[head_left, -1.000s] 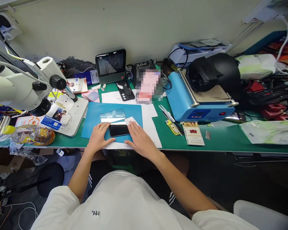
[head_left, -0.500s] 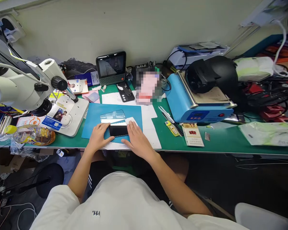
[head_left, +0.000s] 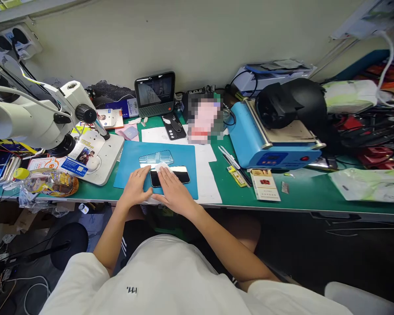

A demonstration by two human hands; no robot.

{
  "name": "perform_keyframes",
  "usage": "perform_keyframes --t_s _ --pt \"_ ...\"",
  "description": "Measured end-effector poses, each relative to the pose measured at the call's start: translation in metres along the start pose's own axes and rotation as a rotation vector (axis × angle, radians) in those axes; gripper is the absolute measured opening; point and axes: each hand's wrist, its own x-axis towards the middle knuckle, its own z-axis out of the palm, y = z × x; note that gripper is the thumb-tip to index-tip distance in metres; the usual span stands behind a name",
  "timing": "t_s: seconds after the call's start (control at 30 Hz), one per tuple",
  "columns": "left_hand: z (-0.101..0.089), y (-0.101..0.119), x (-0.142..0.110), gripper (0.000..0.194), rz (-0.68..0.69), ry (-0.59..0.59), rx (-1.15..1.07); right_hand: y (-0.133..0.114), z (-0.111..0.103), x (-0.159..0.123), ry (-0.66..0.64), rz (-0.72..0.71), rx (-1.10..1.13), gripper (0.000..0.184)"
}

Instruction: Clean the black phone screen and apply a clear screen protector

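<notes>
A smartphone [head_left: 181, 175] lies screen up on a blue mat [head_left: 125, 164], its dark glass reflecting light. Around its left end, my left hand [head_left: 135, 187] steadies it between thumb and fingers. My right hand [head_left: 173, 190] lies over the left half of the screen, its fingers pressing a white wipe [head_left: 162, 166] onto the glass; part of the wipe is hidden beneath them. Just behind the phone is a clear glass sheet with a dark edge [head_left: 157, 157], flat on the mat.
At left stand a microscope [head_left: 70, 107] and a lying drink bottle [head_left: 49, 181]. Behind the mat are a small display [head_left: 155, 92] and a black phone back [head_left: 173, 127]. Tweezers [head_left: 230, 156], a cigarette box [head_left: 265, 185] and a blue heating machine [head_left: 265, 151] are at right.
My right hand has slid the wipe leftward across the screen from the phone's right end, uncovering that end. My left hand stays at the left end.
</notes>
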Motion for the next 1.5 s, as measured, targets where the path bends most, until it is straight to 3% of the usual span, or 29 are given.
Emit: perform_keyframes --t_s 0.1,0.2,0.3,0.5,0.73,1.0,1.13,1.3,1.5 --pt "-0.001 -0.002 -0.001 0.081 -0.011 0.008 -0.023 -0.015 0.002 0.011 -0.013 -0.033 -0.002 0.102" --pt "-0.001 -0.004 -0.002 0.077 -0.005 0.004 -0.043 -0.026 0.006 0.002 -0.018 -0.089 0.017 0.104" --pt "0.001 -0.005 -0.001 0.074 -0.005 0.004 -0.052 -0.027 0.007 -0.007 -0.015 -0.125 0.029 0.103" --pt "0.002 -0.006 -0.001 0.065 -0.021 0.013 -0.062 -0.025 0.007 0.013 0.0 -0.064 0.009 0.102" --pt "-0.001 -0.004 -0.003 0.055 -0.014 0.009 -0.066 -0.035 0.016 -0.019 0.024 -0.089 0.006 0.102" --pt "0.001 -0.005 -0.004 0.052 -0.019 0.033 -0.049 -0.021 0.009 0.013 0.004 -0.076 0.015 0.1" --pt "0.0 -0.003 -0.003 0.056 -0.014 0.016 -0.027 0.005 0.003 -0.005 0.038 0.0 0.007 0.095" --pt "0.002 -0.003 0.003 0.076 -0.021 0.013 0.001 0.039 -0.009 -0.029 0.039 0.097 -0.019 0.093" --pt "0.004 -0.005 0.001 0.074 -0.022 0.009 0.005 0.035 -0.007 -0.052 0.063 0.149 -0.056 0.096"
